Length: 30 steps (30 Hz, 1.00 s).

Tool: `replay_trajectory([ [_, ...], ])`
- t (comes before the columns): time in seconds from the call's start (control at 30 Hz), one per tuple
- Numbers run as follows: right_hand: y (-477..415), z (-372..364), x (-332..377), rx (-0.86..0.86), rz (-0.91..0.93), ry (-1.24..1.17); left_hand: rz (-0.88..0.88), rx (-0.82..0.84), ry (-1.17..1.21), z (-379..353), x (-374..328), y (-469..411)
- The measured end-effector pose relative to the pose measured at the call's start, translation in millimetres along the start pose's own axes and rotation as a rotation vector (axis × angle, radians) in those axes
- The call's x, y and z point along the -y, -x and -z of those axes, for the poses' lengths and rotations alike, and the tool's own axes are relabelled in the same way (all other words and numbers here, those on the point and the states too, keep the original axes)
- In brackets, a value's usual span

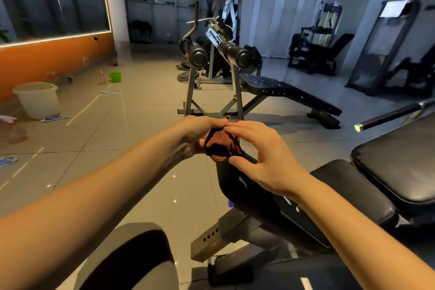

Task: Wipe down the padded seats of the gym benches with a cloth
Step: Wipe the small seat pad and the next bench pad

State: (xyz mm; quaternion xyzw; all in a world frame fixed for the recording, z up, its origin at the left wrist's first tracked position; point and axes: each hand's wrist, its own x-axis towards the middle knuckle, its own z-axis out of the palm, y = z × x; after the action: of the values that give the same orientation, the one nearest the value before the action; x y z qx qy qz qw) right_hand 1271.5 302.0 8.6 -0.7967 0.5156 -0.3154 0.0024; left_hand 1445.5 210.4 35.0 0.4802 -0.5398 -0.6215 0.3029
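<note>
My left hand (200,134) is raised in front of me, palm turned inward, fingers curled over a small dark, stringy cloth (217,148) bunched against the palm. My right hand (266,160) meets it from the right, with fingertips on the top of the cloth and the thumb at its lower edge. Both hands hover above the front end of the near bench, whose black padded seat (341,186) and backrest pad (400,160) lie to the lower right. A second black bench (289,94) stands farther back, past the hands.
A metal rack with roller pads (237,54) stands straight ahead. A pale bucket (37,99), a green cup (115,77) and scattered items lie on the tiled floor at left by the orange wall. A bar end (360,127) juts in at right. Weight machines (315,40) line the back right.
</note>
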Motion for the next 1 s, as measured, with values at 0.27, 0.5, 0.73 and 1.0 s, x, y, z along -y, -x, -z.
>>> replay_trajectory([
  [0.27,19,34,18,-0.174,-0.115,0.091,-0.046,0.303,0.204,-12,-7,39],
  [0.5,27,54,12,-0.158,-0.412,-0.143,-0.174,0.333,-0.086,-33,-2,35],
  [0.73,19,53,-36,-0.193,-0.525,-0.444,-0.156,0.048,-0.250,-75,-5,-4],
  [1.0,-9,61,-107,0.133,-0.658,-0.632,-0.160,0.062,-0.455,-71,-12,-30],
])
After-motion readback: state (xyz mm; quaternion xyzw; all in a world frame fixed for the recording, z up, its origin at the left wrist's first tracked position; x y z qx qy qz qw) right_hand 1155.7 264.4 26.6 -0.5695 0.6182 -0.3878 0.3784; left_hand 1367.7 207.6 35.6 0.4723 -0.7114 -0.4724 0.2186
